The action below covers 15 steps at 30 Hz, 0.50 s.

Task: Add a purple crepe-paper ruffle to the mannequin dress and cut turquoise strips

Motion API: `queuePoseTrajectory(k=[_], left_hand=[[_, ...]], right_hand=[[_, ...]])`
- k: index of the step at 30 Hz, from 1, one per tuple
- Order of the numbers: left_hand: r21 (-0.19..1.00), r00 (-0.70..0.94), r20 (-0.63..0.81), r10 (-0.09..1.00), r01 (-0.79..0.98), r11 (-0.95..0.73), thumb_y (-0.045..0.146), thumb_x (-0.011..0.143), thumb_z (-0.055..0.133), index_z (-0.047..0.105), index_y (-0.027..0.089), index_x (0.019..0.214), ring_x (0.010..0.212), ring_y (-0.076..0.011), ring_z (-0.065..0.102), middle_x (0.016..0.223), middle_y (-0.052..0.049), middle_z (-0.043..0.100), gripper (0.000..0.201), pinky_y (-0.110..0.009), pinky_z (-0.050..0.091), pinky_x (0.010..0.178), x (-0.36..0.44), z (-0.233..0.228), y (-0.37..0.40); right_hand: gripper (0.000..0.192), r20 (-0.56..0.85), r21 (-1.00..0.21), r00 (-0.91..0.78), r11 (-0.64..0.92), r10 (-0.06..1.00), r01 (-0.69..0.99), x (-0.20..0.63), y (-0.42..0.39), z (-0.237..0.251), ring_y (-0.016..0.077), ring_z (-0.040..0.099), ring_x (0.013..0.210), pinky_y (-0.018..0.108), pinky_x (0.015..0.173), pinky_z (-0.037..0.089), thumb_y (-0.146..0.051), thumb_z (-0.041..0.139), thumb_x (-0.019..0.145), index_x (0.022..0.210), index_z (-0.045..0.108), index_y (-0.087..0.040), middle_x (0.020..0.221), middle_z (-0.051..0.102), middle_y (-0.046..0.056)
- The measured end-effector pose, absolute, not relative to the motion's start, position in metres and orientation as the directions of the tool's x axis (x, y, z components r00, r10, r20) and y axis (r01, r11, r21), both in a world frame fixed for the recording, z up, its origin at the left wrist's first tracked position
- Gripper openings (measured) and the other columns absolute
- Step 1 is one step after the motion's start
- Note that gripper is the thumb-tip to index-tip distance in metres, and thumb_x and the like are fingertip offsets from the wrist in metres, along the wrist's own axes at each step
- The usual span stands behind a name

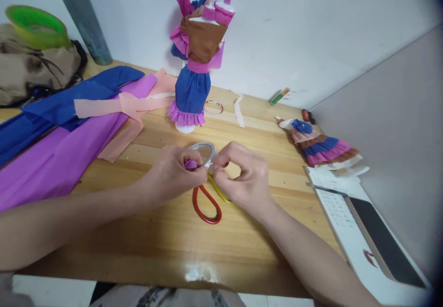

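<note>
**Both hands pinched together over the scissors**

Head view, using the scissors (207, 198) as landmark: the left hand (176, 171) hangs just above their handles, fingers closed tight on a small purple paper scrap (190, 164). The right hand (244, 178) sits just right of them, fingertips pinched at the same spot, nearly touching the left; what it grips I can't tell. A tape roll (204, 151) lies just behind. Bare wooden desk (166, 247) towards the near edge.
</note>
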<state>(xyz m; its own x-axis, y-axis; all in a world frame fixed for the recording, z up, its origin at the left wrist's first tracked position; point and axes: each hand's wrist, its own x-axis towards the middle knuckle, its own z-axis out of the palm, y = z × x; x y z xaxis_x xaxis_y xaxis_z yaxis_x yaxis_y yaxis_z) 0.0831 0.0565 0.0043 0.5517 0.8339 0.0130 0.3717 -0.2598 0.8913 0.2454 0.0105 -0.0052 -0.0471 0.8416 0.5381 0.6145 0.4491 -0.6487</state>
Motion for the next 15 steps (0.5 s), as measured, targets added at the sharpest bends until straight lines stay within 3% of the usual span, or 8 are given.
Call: queuePoseTrajectory(k=[2,3,6,9,15], left_hand=[[0.88,0.553,0.042,0.832,0.375,-0.293,0.02,0.067,0.05,0.046,0.016,0.047,0.052,-0.0081,0.024,0.052,0.004,0.027,0.02,-0.027,0.015,0.05,0.082,0.003,0.057],[0.887,0.559,0.046,0.828,0.358,-0.291,0.021,0.067,0.051,0.047,0.016,0.047,0.051,-0.0078,0.024,0.051,0.004,0.027,0.021,-0.027,0.015,0.049,0.08,0.002,0.057],[0.946,0.624,0.016,0.781,0.244,-0.215,0.029,0.068,0.057,0.054,0.016,0.052,0.049,-0.0071,0.028,0.051,0.004,0.036,0.021,-0.024,0.017,0.047,0.075,0.004,0.064],[0.987,0.657,-0.035,0.753,0.143,-0.079,0.032,0.064,0.062,0.061,0.016,0.057,0.047,-0.0075,0.032,0.051,0.003,0.046,0.016,-0.023,0.019,0.044,0.069,0.012,0.075],[0.986,0.517,-0.124,0.847,-0.029,0.162,0.026,0.064,0.061,0.045,0.018,0.052,0.042,-0.0051,0.019,0.047,0.007,0.026,0.021,-0.021,0.015,0.04,0.061,0.015,0.098]], right_hand=[[0.01,0.349,-0.893,0.17,0.272,0.922,0.36,0.259,0.022,-0.01,0.0126,0.05,0.055,0.028,0.054,0.039,-0.015,0.06,0.068,0.061,0.055,-0.021,0.059,0.056,-0.002],[0.008,0.244,-0.958,0.27,0.189,0.932,0.214,0.269,0.03,-0.013,0.0117,0.047,0.053,0.026,0.052,0.038,-0.017,0.062,0.065,0.061,0.056,-0.02,0.057,0.055,-0.003],[0.012,-0.046,-0.98,0.477,0.053,0.878,-0.191,0.305,0.056,-0.028,0.0092,0.043,0.049,0.022,0.048,0.038,-0.016,0.06,0.058,0.059,0.05,-0.02,0.05,0.045,-0.006],[0.018,-0.147,-0.966,0.499,-0.016,0.854,-0.257,0.334,0.073,-0.046,0.0071,0.036,0.042,0.021,0.041,0.036,-0.019,0.058,0.059,0.056,0.041,-0.021,0.048,0.039,-0.007],[0.016,-0.159,-0.977,0.52,-0.059,0.839,-0.203,0.351,0.075,-0.059,0.0082,0.045,0.041,0.02,0.037,0.038,-0.021,0.067,0.064,0.063,0.05,-0.019,0.05,0.049,-0.004]])
